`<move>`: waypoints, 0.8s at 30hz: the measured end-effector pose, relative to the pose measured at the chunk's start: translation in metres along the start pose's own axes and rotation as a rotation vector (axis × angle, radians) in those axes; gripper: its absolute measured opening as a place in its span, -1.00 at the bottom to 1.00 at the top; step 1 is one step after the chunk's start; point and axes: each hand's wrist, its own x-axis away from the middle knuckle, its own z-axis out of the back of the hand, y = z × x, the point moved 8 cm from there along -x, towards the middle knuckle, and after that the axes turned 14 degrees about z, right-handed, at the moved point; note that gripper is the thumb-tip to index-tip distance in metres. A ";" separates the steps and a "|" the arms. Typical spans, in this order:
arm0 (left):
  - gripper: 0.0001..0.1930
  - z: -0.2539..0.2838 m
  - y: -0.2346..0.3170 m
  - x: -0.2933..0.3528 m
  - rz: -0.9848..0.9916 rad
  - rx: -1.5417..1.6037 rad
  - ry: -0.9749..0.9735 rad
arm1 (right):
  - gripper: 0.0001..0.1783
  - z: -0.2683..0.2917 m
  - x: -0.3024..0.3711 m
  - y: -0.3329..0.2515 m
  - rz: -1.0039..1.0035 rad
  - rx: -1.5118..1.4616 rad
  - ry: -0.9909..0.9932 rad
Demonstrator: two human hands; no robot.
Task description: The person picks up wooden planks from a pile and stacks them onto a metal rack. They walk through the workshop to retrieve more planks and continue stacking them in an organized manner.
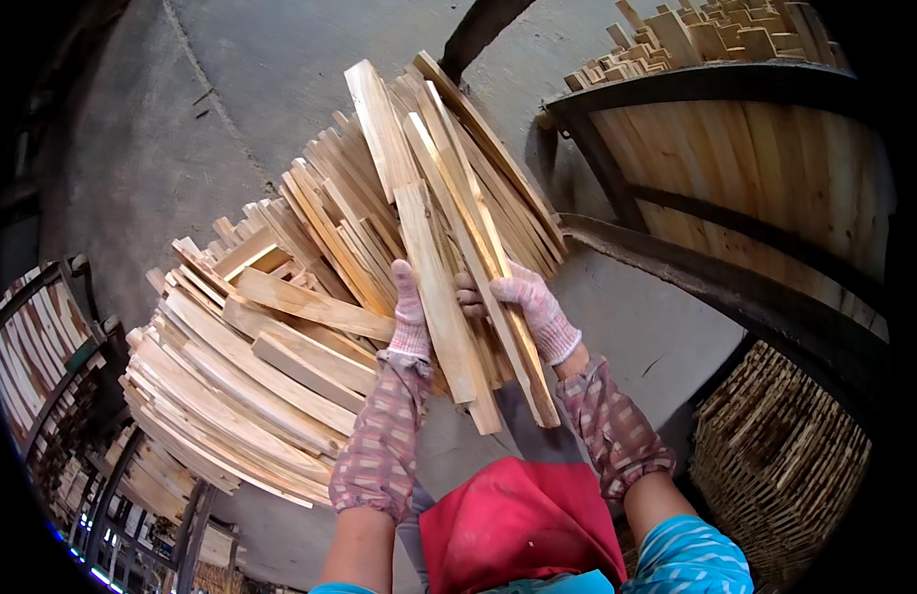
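Observation:
My left hand [409, 322], in a white and pink knit glove, is closed on a pale wooden board [434, 287]. Its thumb lies along the board's left edge. Opposite, my gloved right hand [538, 312] grips narrow wooden strips [498, 267] that slant beside the board, the thumb over their top. Grey fingertips show in the gap between board and strips; whose they are I cannot tell. Another board [379, 129] adjoins the held board's far end. Below and beyond my hands spreads a pile of loose wooden slats [320, 238], partly hidden by the held pieces.
A dark metal frame [716, 89] holding upright boards stands at the right, with a bar [676, 277] reaching toward the pile. Stacked wood [785, 455] sits at the lower right. Racks of slats [43, 337] line the left. Grey concrete floor [132, 148] lies beyond the pile.

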 end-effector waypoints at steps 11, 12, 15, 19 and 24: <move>0.01 0.028 0.019 0.005 -0.241 -0.388 0.250 | -0.50 0.016 0.012 -0.005 -0.039 0.352 0.030; 0.00 0.028 0.020 0.004 -0.268 -0.398 0.241 | -0.51 0.012 0.014 -0.011 0.022 0.421 0.033; 0.00 0.038 0.015 0.004 -0.198 -0.323 0.195 | -0.38 0.019 0.019 -0.018 0.098 0.503 0.039; -0.10 0.038 0.013 -0.001 -0.221 -0.323 0.209 | -0.38 0.008 0.018 -0.033 0.166 0.513 -0.036; -0.24 0.054 0.023 -0.013 -0.331 -0.358 0.310 | -0.49 0.030 -0.007 -0.011 0.081 0.606 0.007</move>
